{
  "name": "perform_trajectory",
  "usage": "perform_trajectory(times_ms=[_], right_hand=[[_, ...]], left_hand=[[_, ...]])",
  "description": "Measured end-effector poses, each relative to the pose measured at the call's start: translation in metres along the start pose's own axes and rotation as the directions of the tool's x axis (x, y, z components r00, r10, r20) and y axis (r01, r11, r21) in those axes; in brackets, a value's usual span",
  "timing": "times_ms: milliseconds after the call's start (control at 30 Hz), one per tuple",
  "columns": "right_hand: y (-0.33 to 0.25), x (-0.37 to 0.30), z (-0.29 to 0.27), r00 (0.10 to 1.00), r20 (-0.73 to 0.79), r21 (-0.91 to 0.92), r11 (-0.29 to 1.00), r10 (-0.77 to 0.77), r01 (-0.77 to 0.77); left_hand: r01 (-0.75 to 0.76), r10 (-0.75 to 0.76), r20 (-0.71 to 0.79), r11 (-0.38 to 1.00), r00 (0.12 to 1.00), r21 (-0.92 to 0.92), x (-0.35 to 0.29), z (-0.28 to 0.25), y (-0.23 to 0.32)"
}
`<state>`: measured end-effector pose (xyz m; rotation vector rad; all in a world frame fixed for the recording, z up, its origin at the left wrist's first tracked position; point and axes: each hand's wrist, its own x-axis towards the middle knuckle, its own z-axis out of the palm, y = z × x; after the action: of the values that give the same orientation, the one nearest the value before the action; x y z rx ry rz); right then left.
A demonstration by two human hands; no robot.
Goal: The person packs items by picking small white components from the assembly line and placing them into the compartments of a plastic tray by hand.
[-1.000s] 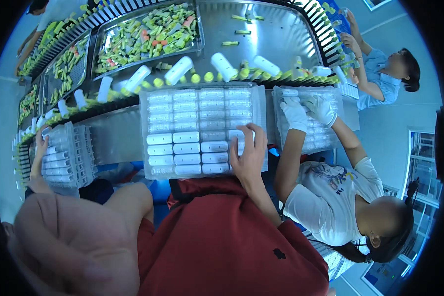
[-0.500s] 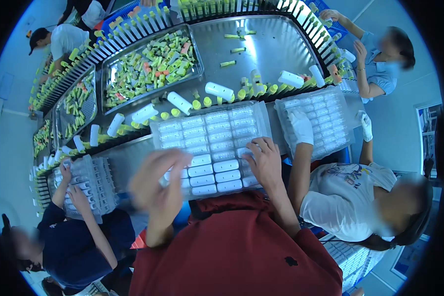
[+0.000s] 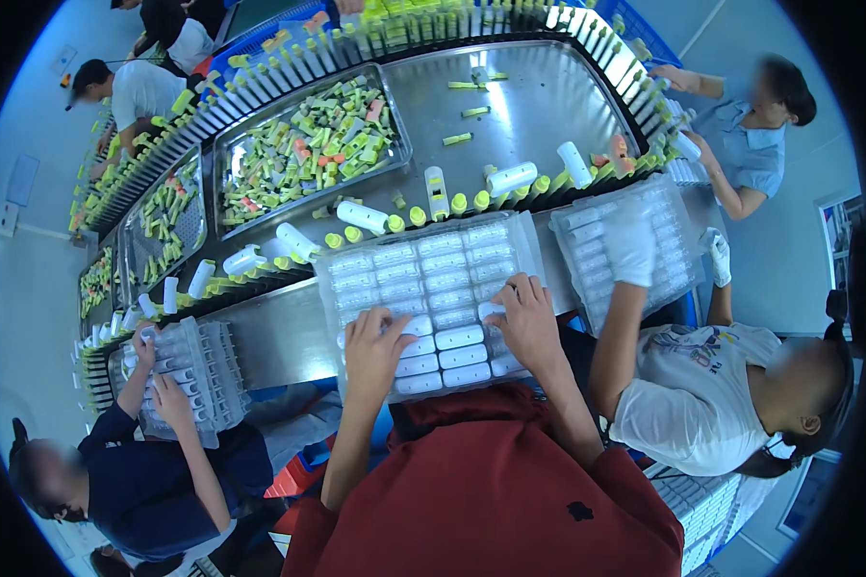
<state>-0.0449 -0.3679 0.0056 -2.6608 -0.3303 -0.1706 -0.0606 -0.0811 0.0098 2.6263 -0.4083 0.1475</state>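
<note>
A clear plastic tray (image 3: 534,252) with rows of compartments sits in front of me. Its nearer rows carry white oblong plastic cases (image 3: 465,355); the pieces in the farther rows look greyish and translucent. My left hand (image 3: 373,351) is closed at the left of the tray, thumb and fingers pinching at a white case (image 3: 418,325); its fingers partly hide the grip. On the right side, my right hand (image 3: 529,325) pinches another white case (image 3: 490,313) between thumb and fingertips, low over a compartment.
Beyond the tray runs a line of yellow-tipped holders (image 3: 459,203), some bearing white cases. A metal pan (image 3: 404,154) of yellow-green and orange parts lies behind it. Co-workers sit close on both sides, each with a clear tray (image 3: 226,375); the right one wears white gloves (image 3: 718,255).
My left hand has come down from a blurred sweep onto the tray's left part. Cases on the holder line have moved left. The right co-worker's gloved hand now blurs above their tray.
</note>
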Motion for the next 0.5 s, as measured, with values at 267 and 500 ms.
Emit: perform_trajectory(times_ms=[267,500], right_hand=[[-0.007,-0.005,-0.002,0.999,0.005,-0.031,0.998,0.046,-0.046],[-0.007,-0.009,-0.001,0.999,-0.02,0.018,0.999,0.042,-0.042]], left_hand=[[0.189,-0.298,-0.18,0.869,0.937,-0.457,0.033,-0.03,0.004],[0.268,-0.198,-0.527,0.962,0.827,0.059,0.13,0.009,-0.032]])
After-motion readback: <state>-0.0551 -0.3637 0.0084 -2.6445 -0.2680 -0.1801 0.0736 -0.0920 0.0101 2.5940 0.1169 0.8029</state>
